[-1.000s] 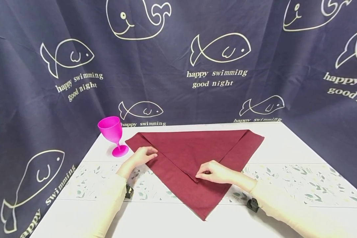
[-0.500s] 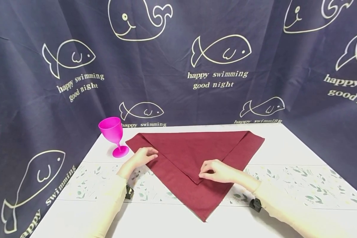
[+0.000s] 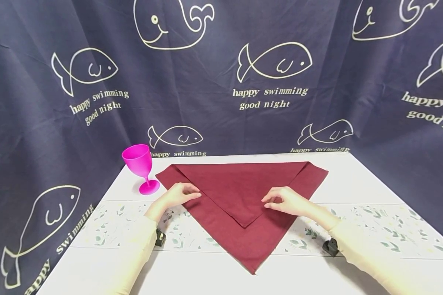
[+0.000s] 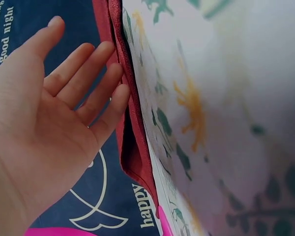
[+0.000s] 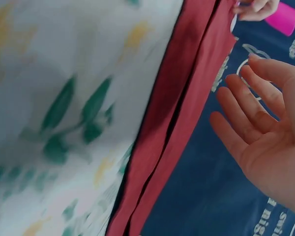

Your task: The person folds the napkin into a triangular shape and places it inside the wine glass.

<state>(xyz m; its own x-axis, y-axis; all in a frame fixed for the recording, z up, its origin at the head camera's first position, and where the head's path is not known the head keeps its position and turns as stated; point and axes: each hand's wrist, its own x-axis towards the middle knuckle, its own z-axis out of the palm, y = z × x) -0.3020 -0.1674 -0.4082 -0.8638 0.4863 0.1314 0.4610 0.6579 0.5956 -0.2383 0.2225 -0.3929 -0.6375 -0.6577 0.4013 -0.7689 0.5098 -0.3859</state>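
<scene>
A dark red cloth napkin [image 3: 229,184] lies on the table, its upper layer folded down so that one point sits above the lower point facing the person. My left hand [image 3: 177,194] is at the napkin's left slanted edge, fingers relaxed and holding nothing. In the left wrist view the fingertips [image 4: 119,93] reach the napkin's edge. Over the right part of the napkin, my right hand [image 3: 286,200] has loosely bent fingers with nothing between them. The right wrist view shows the palm and spread fingers [image 5: 236,132] apart from the red cloth [image 5: 187,108].
A bright pink plastic goblet [image 3: 138,164] stands upright at the table's back left, close to the napkin's left corner. A leaf-patterned band [image 3: 369,225] crosses the white table [image 3: 354,180]. A dark blue curtain [image 3: 214,82] with fish drawings hangs behind and at both sides.
My right hand has let go of the folded layer's point and moved right and slightly away from the person. The left hand stays nearly in place; the napkin lies the same.
</scene>
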